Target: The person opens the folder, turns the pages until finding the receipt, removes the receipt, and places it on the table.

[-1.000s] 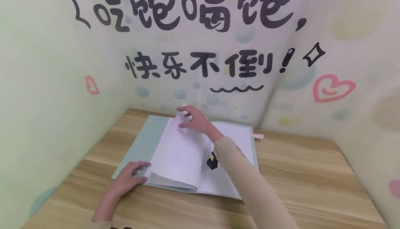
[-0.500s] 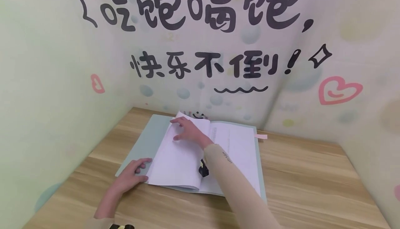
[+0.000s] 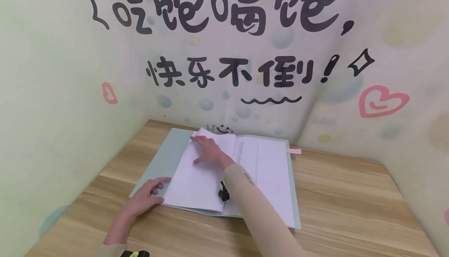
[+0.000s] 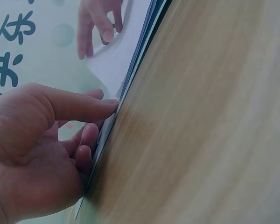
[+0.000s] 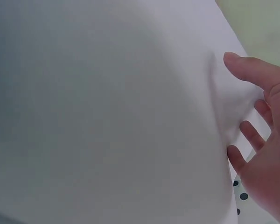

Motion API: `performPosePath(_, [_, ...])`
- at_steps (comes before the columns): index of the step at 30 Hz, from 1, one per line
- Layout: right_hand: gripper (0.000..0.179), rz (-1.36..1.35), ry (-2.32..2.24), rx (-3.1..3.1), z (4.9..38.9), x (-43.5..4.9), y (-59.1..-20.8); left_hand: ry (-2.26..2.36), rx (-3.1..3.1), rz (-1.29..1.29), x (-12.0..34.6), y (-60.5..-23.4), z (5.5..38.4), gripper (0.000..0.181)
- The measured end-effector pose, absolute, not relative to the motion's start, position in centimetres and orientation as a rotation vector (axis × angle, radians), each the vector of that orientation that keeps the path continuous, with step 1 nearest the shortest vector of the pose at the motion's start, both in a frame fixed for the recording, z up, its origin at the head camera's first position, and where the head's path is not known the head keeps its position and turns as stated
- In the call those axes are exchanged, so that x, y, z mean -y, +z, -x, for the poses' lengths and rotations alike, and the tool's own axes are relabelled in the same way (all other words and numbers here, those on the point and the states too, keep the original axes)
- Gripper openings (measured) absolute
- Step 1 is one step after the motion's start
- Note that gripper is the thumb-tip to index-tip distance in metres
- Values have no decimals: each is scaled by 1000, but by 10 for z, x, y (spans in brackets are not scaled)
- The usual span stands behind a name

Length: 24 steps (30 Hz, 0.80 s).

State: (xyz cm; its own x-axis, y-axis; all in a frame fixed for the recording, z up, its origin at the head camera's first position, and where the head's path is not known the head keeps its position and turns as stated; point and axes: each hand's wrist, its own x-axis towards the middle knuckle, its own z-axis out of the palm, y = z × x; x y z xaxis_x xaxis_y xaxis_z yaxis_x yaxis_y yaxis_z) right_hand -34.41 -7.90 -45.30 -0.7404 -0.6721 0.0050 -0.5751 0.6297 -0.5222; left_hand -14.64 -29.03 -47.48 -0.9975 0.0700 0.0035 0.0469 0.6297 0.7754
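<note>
A booklet with a pale blue cover [image 3: 159,161] lies spread on the wooden table. Its left white page [image 3: 193,190] is slightly lifted at the top, while the right page [image 3: 273,179] carries columns of small print. My right hand [image 3: 208,150] rests its spread fingers on the upper part of the left page; the right wrist view has its fingertips along a curved sheet [image 5: 130,116]. At the booklet's lower left, my left hand [image 3: 143,198] lies over the cover, fingers loosely bent. Its thumb [image 4: 86,107] touches the page edge near the bottom corner.
A pink tab [image 3: 294,151] sticks out from the booklet's right side. Wood tabletop [image 3: 350,202] extends to the right. Behind stands a wall [image 3: 217,42] printed with large dark characters, hearts and dots. Black devices sit at both wrists.
My right hand has brought the sheet down to the left and slid slightly nearer me; the left page now lies flatter. My left hand has stayed at the lower left corner.
</note>
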Motion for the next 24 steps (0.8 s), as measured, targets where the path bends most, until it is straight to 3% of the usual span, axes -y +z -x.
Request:
performPosePath(14, [95,962,-642,-2677,340,79,-472,1386,-2766,-151,290,-478,147,69])
performPosePath(24, [43,1080,-407,-2722,333,85,-468,1298,-2810,-171,290,-472,143,50])
